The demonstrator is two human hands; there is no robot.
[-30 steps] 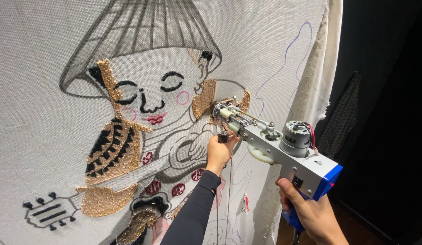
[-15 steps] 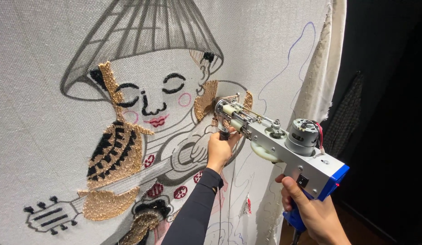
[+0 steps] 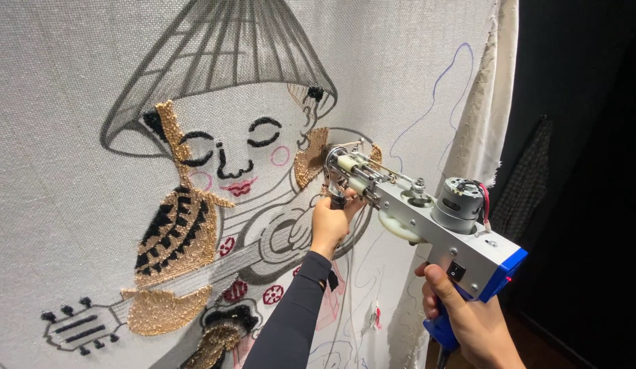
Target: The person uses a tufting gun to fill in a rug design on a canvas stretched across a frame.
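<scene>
A grey and blue tufting gun (image 3: 427, 219) presses its needle end against a white stretched cloth (image 3: 78, 75) drawn with a figure in a cone hat holding a stringed instrument. My left hand (image 3: 329, 222), in a dark sleeve, grips the gun's front handle close to the cloth. My right hand (image 3: 471, 321) is wrapped around the blue rear grip below the motor. The needle tip meets a tan tufted patch (image 3: 309, 158) beside the figure's face.
Tan and black tufted areas (image 3: 173, 232) fill the figure's shoulder and the instrument's neck. The loose cloth edge (image 3: 485, 123) hangs at the right, and beyond it the space is dark with a grey garment (image 3: 530, 181) hanging.
The gun and both hands have shifted slightly right and up along the cloth, staying pressed at the tan patch beside the face.
</scene>
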